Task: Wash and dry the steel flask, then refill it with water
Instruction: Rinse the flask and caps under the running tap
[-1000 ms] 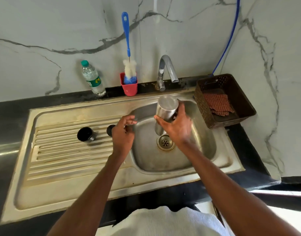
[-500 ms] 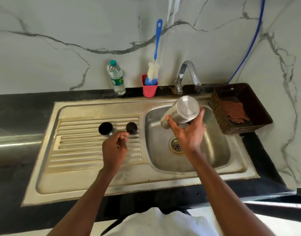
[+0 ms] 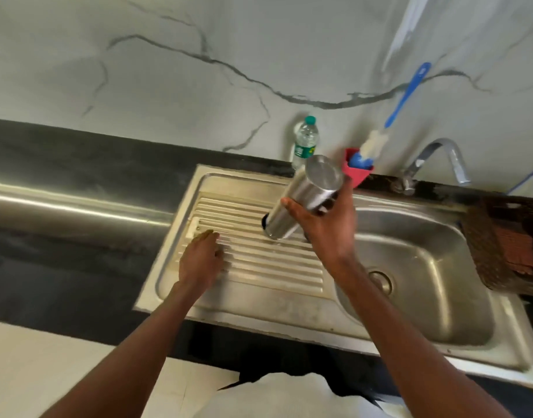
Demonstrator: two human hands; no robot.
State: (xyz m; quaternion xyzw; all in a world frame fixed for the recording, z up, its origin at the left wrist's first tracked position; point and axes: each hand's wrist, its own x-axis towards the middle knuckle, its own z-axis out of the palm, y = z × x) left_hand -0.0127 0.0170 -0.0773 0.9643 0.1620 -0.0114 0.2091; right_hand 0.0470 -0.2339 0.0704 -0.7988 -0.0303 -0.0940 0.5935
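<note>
Fingers: right hand [image 3: 325, 227] grips tilted flask [image 3: 307, 194]; left hand [image 3: 200, 260] relaxed over drainboard [image 3: 259, 267]

Right hand [image 3: 325, 224] grips steel flask [image 3: 307, 194], tilted, base up, mouth down over ribbed drainboard [image 3: 259, 267] of steel sink [image 3: 425, 267]. Left hand [image 3: 200, 257] flat on drainboard, fingers straight, near left edge. Plastic water bottle [image 3: 306, 140] on black worktop [image 3: 78, 152] by marble wall. Red holder [image 3: 357, 171] with blue bottle brush [image 3: 405, 95] beside it. Tap [image 3: 440, 158] behind basin. Brown basket [image 3: 500, 236] at right with checked cloth [image 3: 518, 251] inside.
</note>
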